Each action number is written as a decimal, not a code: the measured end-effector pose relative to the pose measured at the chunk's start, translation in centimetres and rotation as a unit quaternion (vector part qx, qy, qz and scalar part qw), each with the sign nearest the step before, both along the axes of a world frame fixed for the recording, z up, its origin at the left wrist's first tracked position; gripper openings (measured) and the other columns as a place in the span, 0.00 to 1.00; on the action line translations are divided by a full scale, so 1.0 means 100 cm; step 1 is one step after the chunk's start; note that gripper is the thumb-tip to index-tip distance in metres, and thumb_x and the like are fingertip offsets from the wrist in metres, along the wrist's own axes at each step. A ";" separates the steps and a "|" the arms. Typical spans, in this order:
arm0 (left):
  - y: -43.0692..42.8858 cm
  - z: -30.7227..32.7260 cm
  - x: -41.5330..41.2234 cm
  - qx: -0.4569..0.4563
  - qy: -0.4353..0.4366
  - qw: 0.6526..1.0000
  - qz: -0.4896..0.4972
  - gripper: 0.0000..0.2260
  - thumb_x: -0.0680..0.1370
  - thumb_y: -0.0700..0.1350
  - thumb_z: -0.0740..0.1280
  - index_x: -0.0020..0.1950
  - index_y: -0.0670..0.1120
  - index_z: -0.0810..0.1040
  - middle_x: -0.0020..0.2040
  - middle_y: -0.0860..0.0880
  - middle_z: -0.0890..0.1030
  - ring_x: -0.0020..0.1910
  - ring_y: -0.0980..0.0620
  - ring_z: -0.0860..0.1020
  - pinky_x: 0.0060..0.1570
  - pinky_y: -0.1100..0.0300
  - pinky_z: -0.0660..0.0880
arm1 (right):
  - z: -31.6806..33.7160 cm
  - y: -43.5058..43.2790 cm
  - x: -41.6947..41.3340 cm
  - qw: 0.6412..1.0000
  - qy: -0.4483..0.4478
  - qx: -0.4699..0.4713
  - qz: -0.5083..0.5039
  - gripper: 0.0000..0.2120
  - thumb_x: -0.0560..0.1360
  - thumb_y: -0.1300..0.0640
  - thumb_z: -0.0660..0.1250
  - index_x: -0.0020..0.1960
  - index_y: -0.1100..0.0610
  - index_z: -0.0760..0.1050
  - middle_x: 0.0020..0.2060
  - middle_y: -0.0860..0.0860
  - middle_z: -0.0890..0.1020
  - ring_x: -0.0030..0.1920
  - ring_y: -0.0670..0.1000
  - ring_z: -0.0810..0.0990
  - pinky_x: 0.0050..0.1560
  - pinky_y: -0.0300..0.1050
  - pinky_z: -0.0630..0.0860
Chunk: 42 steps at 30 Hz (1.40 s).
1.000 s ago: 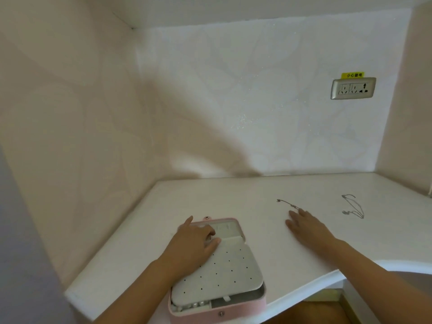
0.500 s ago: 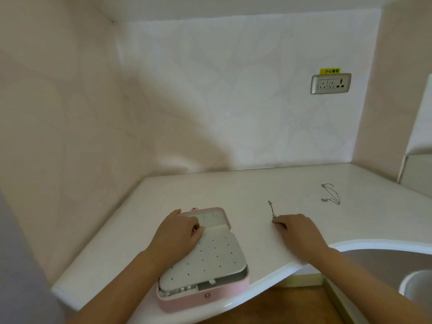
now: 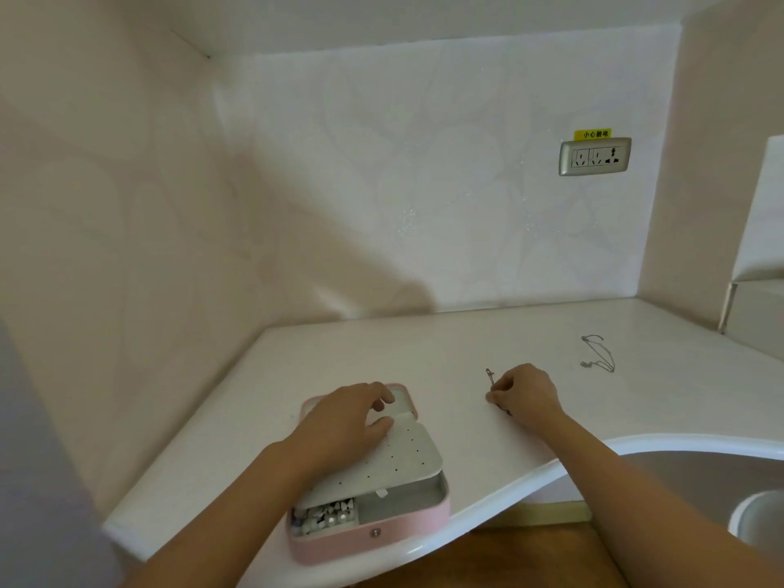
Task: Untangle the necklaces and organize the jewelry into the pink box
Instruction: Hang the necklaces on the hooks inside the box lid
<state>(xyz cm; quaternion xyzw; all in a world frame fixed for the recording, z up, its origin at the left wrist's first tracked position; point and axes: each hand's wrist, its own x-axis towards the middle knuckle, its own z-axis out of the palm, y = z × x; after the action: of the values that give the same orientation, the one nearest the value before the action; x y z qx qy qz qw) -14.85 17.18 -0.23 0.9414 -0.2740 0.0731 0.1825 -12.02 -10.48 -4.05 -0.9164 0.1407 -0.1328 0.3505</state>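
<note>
The pink box (image 3: 382, 534) lies open at the front edge of the white counter (image 3: 297, 375), with a white perforated insert tilted over it and small jewelry pieces in its front left compartment. My left hand (image 3: 343, 422) rests on the insert, thumb and fingers touching its far edge. My right hand (image 3: 526, 392) pinches a thin silver chain (image 3: 490, 377) that lies on the counter to the right of the box. A second silver necklace (image 3: 598, 354) lies loose farther back on the right.
Walls close in the counter on the left and behind. A power socket (image 3: 594, 157) sits on the back wall. A white cabinet (image 3: 755, 307) stands at the right. The counter's curved front edge dips inward below my right arm, with a white bin (image 3: 759, 519) beneath.
My right hand went from lying flat on the counter to curling and pinching the chain, drawing it nearer. The insert is lifted more, showing the front compartments. The camera view shifted.
</note>
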 end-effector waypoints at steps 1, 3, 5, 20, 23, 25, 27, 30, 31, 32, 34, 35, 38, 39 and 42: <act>0.001 0.002 0.001 -0.011 0.016 1.000 0.000 0.13 0.79 0.51 0.62 0.63 0.54 0.73 0.57 0.58 0.76 0.56 0.61 0.73 0.56 0.68 0.67 | 0.002 0.003 0.003 1.000 0.010 0.000 -0.002 0.04 0.70 0.61 0.72 0.42 0.61 0.84 0.34 0.55 0.84 0.32 0.48 0.77 0.37 0.41 0.74; 0.003 0.004 0.004 -0.037 0.049 0.998 0.000 0.10 0.78 0.51 0.64 0.59 0.54 0.76 0.52 0.60 0.77 0.53 0.63 0.75 0.57 0.66 0.70 | 0.006 0.004 0.006 0.999 0.040 -0.002 0.009 0.05 0.70 0.62 0.71 0.45 0.61 0.84 0.31 0.51 0.81 0.30 0.46 0.75 0.34 0.37 0.72; 0.004 0.006 0.007 -0.060 0.078 0.995 0.007 0.07 0.77 0.50 0.66 0.55 0.55 0.77 0.51 0.60 0.78 0.51 0.64 0.76 0.55 0.67 0.71 | 0.010 0.003 0.008 0.998 0.061 -0.001 0.028 0.04 0.71 0.63 0.71 0.45 0.60 0.83 0.28 0.47 0.77 0.30 0.44 0.74 0.35 0.36 0.73; -0.046 0.042 -0.014 -0.294 0.226 0.927 -0.059 0.18 0.73 0.50 0.72 0.62 0.53 0.76 0.54 0.56 0.82 0.52 0.65 0.79 0.47 0.72 0.72 | 0.103 0.016 -0.062 0.914 0.012 0.213 0.346 0.06 0.78 0.64 0.63 0.53 0.63 0.77 0.40 0.55 0.83 0.34 0.49 0.78 0.41 0.39 0.77; -0.056 0.043 -0.020 -0.317 0.267 0.905 -0.099 0.17 0.73 0.52 0.72 0.61 0.51 0.79 0.56 0.56 0.82 0.55 0.61 0.79 0.60 0.63 0.72 | 0.122 0.025 -0.072 0.905 -0.003 0.206 0.372 0.06 0.78 0.65 0.63 0.50 0.60 0.78 0.38 0.54 0.82 0.32 0.49 0.76 0.38 0.38 0.75; -0.058 0.044 -0.023 -0.334 0.286 0.890 -0.115 0.12 0.75 0.50 0.68 0.55 0.46 0.82 0.53 0.52 0.84 0.54 0.57 0.80 0.60 0.61 0.73 | 0.131 0.027 -0.075 0.904 -0.022 0.211 0.372 0.06 0.78 0.65 0.63 0.49 0.60 0.79 0.38 0.53 0.81 0.32 0.48 0.75 0.37 0.37 0.74; -0.058 0.049 -0.026 -0.405 0.335 0.841 -0.130 0.11 0.79 0.47 0.64 0.47 0.40 0.80 0.44 0.46 0.84 0.48 0.50 0.82 0.57 0.59 0.76 | 0.140 0.025 -0.077 0.906 -0.047 0.229 0.353 0.07 0.78 0.65 0.63 0.49 0.59 0.80 0.37 0.52 0.81 0.31 0.48 0.72 0.35 0.37 0.72; -0.054 0.056 -0.026 -0.500 0.394 0.758 -0.141 0.12 0.81 0.44 0.59 0.40 0.41 0.74 0.31 0.47 0.75 0.35 0.49 0.78 0.49 0.54 0.79 | 0.146 0.016 -0.078 0.919 -0.047 0.218 0.325 0.08 0.77 0.65 0.63 0.49 0.60 0.81 0.36 0.51 0.80 0.27 0.44 0.64 0.29 0.34 0.63; -0.052 0.058 -0.026 -0.509 0.397 0.751 -0.141 0.12 0.81 0.44 0.59 0.40 0.42 0.73 0.30 0.48 0.72 0.33 0.50 0.75 0.45 0.55 0.78 | 0.146 0.015 -0.079 0.927 -0.034 0.190 0.322 0.09 0.77 0.65 0.62 0.50 0.59 0.82 0.36 0.50 0.80 0.27 0.43 0.63 0.28 0.34 0.62; -0.051 0.059 -0.026 -0.506 0.393 0.756 -0.138 0.12 0.81 0.44 0.59 0.39 0.43 0.74 0.30 0.49 0.70 0.31 0.52 0.73 0.40 0.58 0.77 | 0.146 0.015 -0.080 0.935 -0.020 0.155 0.320 0.11 0.78 0.65 0.62 0.50 0.58 0.82 0.35 0.49 0.79 0.27 0.43 0.63 0.28 0.33 0.61; -0.049 0.062 -0.027 -0.470 0.357 0.798 -0.122 0.12 0.80 0.46 0.61 0.40 0.43 0.76 0.31 0.50 0.68 0.29 0.54 0.68 0.32 0.64 0.71 | 0.144 0.015 -0.082 0.946 0.000 0.095 0.311 0.13 0.78 0.65 0.61 0.50 0.56 0.83 0.34 0.47 0.78 0.27 0.42 0.65 0.28 0.33 0.62; -0.048 0.063 -0.027 -0.449 0.332 0.822 -0.112 0.11 0.80 0.46 0.61 0.40 0.43 0.77 0.31 0.51 0.68 0.28 0.55 0.65 0.29 0.66 0.66 | 0.143 0.014 -0.082 0.949 0.005 0.081 0.306 0.13 0.78 0.65 0.60 0.50 0.56 0.83 0.34 0.47 0.77 0.26 0.42 0.65 0.29 0.33 0.62; -0.042 0.074 -0.026 -0.415 0.270 0.863 -0.098 0.11 0.80 0.45 0.62 0.44 0.43 0.80 0.30 0.53 0.69 0.27 0.57 0.60 0.25 0.68 0.58 | 0.146 0.009 -0.086 0.948 0.023 0.083 0.307 0.13 0.78 0.65 0.59 0.50 0.57 0.83 0.34 0.48 0.75 0.26 0.44 0.63 0.29 0.34 0.61; -0.041 0.079 -0.025 -0.407 0.251 0.873 -0.095 0.11 0.81 0.45 0.61 0.44 0.44 0.81 0.30 0.54 0.69 0.26 0.57 0.60 0.25 0.68 0.58 | 0.148 0.007 -0.087 0.943 0.031 0.092 0.319 0.13 0.79 0.65 0.60 0.51 0.58 0.83 0.34 0.49 0.74 0.27 0.45 0.62 0.29 0.35 0.60; -0.040 0.096 -0.025 -0.392 0.206 0.892 -0.088 0.12 0.81 0.44 0.60 0.45 0.44 0.81 0.28 0.55 0.68 0.25 0.58 0.59 0.25 0.67 0.56 | 0.152 0.001 -0.091 0.928 0.039 0.111 0.354 0.10 0.80 0.60 0.61 0.51 0.61 0.82 0.31 0.48 0.71 0.27 0.46 0.60 0.29 0.37 0.59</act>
<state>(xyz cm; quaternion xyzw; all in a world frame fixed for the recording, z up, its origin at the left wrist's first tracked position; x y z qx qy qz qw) -17.36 13.19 9.42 0.7592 -0.2607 -0.0374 0.5952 -21.17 -10.41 11.11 -0.8663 -0.1661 0.0520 0.4682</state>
